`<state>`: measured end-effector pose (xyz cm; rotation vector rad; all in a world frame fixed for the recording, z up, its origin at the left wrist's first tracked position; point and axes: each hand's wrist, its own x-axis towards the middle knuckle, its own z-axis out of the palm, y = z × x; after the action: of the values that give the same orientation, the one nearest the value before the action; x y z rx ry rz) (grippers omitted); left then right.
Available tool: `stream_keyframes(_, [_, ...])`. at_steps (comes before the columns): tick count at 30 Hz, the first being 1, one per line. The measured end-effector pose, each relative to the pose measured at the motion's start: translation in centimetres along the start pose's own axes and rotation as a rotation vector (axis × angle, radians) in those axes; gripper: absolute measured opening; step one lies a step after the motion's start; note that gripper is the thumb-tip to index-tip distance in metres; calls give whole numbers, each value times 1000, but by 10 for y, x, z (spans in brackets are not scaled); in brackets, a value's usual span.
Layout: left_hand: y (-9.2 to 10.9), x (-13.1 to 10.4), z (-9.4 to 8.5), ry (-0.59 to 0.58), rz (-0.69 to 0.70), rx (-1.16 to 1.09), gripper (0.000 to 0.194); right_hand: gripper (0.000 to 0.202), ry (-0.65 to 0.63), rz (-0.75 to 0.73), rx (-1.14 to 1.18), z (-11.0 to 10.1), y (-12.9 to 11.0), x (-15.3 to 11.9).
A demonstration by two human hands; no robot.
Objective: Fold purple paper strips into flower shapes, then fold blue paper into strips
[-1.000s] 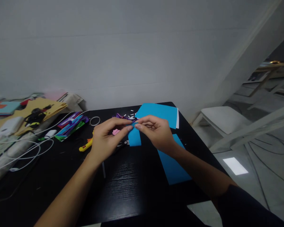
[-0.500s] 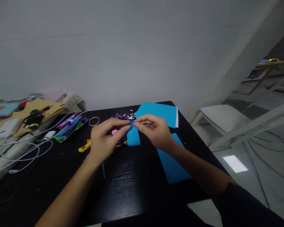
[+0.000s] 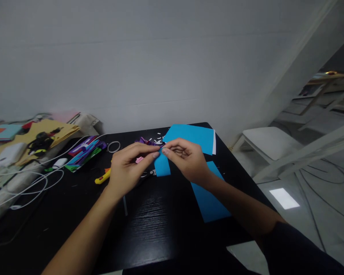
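Pinched by its top edge, a small blue paper piece [image 3: 163, 166] hangs between my two hands above the black table. My left hand [image 3: 129, 162] has thumb and forefinger closed on its upper left corner. Thumb and fingertips of my right hand [image 3: 186, 156] close on the same edge, close to the left fingertips. Behind the piece, partly covered by it and by my left hand, lie scissors [image 3: 152, 173]. A larger blue sheet [image 3: 208, 200] rests under my right forearm. Just left of my left hand is a yellow-handled tool [image 3: 103, 177], partly hidden.
Blue sheets over a white one [image 3: 193, 135] lie at the back right, near white and purple paper scraps [image 3: 145, 141]. A tape ring [image 3: 114, 146], coloured packets [image 3: 86, 152], a white cable [image 3: 60, 179] and envelopes [image 3: 65, 130] fill the left. A white chair [image 3: 265, 143] stands right.
The blue piece has shifted very slightly to the right, with the left fingertips moving a little toward the right ones. Both hands keep their pinch on it.
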<state>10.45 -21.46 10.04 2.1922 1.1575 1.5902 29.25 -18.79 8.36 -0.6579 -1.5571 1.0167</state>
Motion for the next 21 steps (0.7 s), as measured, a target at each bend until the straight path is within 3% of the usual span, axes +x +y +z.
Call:
stream_keyframes(6, [-1, -2, 2, 64, -50, -35, 12, 19, -51, 87, 82, 1, 5, 2])
stream_keyframes(14, [-5, -4, -1, -6, -109, -40, 11, 12, -47, 50, 25, 0, 12, 1])
stream_keyframes(21, [-5, -3, 0, 22, -83, -34, 12, 14, -5, 58, 57, 2, 8, 2])
